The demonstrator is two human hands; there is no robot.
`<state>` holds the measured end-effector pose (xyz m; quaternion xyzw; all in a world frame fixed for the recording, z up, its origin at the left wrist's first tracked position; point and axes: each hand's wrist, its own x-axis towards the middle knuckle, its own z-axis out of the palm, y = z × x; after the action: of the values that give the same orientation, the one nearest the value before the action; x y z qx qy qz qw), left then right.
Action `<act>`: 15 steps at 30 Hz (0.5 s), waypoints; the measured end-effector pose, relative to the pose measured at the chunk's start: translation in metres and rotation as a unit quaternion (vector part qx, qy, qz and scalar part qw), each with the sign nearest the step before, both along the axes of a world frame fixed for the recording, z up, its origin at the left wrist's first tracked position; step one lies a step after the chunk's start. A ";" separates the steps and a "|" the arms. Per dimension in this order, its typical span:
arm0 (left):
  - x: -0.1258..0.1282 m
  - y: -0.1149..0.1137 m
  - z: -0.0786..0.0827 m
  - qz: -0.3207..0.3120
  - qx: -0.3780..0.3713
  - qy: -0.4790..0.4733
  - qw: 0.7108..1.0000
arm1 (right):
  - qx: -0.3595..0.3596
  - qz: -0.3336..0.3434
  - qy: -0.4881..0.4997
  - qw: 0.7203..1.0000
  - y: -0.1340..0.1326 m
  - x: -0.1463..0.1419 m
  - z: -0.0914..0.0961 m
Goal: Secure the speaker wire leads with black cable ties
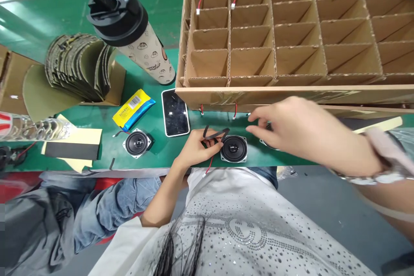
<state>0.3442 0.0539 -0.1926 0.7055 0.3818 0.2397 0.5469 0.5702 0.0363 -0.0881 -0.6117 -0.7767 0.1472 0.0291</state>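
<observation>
My left hand [202, 148] pinches thin black strips [211, 134] that bend above its fingers, right at the edge of a round black speaker [233, 148] with a square metal frame. A red wire [209, 165] with a white connector hangs below this hand. My right hand [294, 127] hovers to the right of that speaker, thumb and forefinger apart with nothing visible between them. Under it, another speaker [268, 138] is mostly hidden. A third speaker [137, 143] lies farther left on the green table [111, 146].
A divided cardboard box [291, 95] fills the back right; red wires show in some cells. A phone [175, 112], a yellow packet [133, 110], a tumbler [145, 49], stacked cardboard pieces [77, 69] and a plastic bottle [35, 128] stand or lie leftward. Another person's leg [113, 207] is at left.
</observation>
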 end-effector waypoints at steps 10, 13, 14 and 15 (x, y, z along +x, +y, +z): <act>-0.001 -0.010 0.005 0.016 0.028 -0.024 0.999 | 0.054 0.047 0.229 0.971 0.002 -0.039 -0.057; 0.001 -0.011 0.004 0.030 0.033 -0.030 0.999 | 0.096 0.108 0.289 0.946 0.009 -0.044 -0.051; 0.001 -0.012 0.004 0.035 0.033 -0.032 0.998 | 0.118 0.132 0.305 0.936 0.012 -0.045 -0.047; 0.001 -0.012 0.004 0.040 0.031 -0.033 0.998 | 0.143 0.156 0.315 0.925 0.015 -0.046 -0.044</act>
<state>0.3454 0.0420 -0.1889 0.6982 0.3839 0.2963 0.5266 0.5237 0.0510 -0.1316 -0.3939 -0.8263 0.2218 0.3360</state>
